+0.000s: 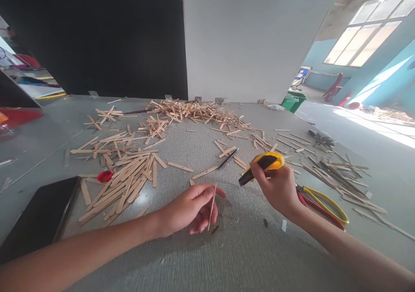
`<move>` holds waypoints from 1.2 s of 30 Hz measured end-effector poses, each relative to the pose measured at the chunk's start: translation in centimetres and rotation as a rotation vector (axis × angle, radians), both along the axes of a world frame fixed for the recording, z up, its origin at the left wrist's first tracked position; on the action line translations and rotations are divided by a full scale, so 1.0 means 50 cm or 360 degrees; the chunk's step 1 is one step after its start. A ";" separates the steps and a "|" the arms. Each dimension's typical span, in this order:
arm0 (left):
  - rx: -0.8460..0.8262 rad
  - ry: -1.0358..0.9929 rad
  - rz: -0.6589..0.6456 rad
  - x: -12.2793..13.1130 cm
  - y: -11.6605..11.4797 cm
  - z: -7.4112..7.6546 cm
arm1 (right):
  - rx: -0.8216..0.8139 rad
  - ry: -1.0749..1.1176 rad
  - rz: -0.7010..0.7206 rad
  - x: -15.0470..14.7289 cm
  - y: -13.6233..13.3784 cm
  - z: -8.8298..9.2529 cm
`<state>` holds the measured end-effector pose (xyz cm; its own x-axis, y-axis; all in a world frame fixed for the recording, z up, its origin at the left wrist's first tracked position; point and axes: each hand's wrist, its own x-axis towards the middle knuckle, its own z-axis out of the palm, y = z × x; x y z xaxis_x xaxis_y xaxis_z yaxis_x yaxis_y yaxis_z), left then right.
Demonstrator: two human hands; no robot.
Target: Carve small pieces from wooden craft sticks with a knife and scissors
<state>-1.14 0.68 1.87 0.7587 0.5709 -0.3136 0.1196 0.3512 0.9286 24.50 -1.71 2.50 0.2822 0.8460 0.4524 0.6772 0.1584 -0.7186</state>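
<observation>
Near the middle of the grey table, my left hand (194, 207) pinches a thin wooden craft stick (212, 207), seen nearly edge-on and tilted upright. To its right, my right hand (275, 186) is wrapped round a yellow and black utility knife (267, 162), held above the table with its dark tip pointing down and left. The knife and the stick are apart. A black pen (228, 158) lies on the table between and beyond the hands, beside a few craft sticks. Beside my right wrist rest pliers (324, 205) with one yellow and one red handle, partly hidden by the wrist.
A large heap of craft sticks (194, 110) lies along the back panel (253, 37), and another pile (129, 179) spreads on the left. There, a red ring-shaped cap (105, 176) sits near a black phone-like slab (39, 214). Split strips (343, 177) lie at right.
</observation>
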 end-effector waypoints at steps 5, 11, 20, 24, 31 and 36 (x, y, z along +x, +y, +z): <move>0.0028 -0.0026 -0.0068 0.000 0.006 -0.003 | 0.0018 0.0017 0.0114 -0.006 -0.008 0.004; 0.0128 -0.0001 -0.0058 0.000 -0.011 -0.002 | 0.0016 -0.0111 0.0159 -0.018 -0.017 -0.010; 0.0257 0.0109 0.0030 -0.001 -0.030 -0.004 | -0.0239 0.0298 0.0424 -0.064 -0.070 -0.023; 0.0290 0.0122 -0.0003 -0.001 -0.030 -0.008 | -0.0021 0.0223 0.0686 -0.087 -0.098 -0.015; 0.0283 0.0127 -0.0036 0.002 -0.026 -0.008 | 0.0217 0.0070 0.0795 -0.096 -0.096 -0.025; 0.0271 0.0142 -0.0066 -0.001 -0.027 -0.007 | 0.0219 0.0079 0.0836 -0.093 -0.100 -0.024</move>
<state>-1.20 -0.65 1.51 0.7562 0.5903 -0.2823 0.2155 0.1827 0.9593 19.83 -6.72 1.32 -0.1385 0.8130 0.5656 0.4476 0.5608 -0.6965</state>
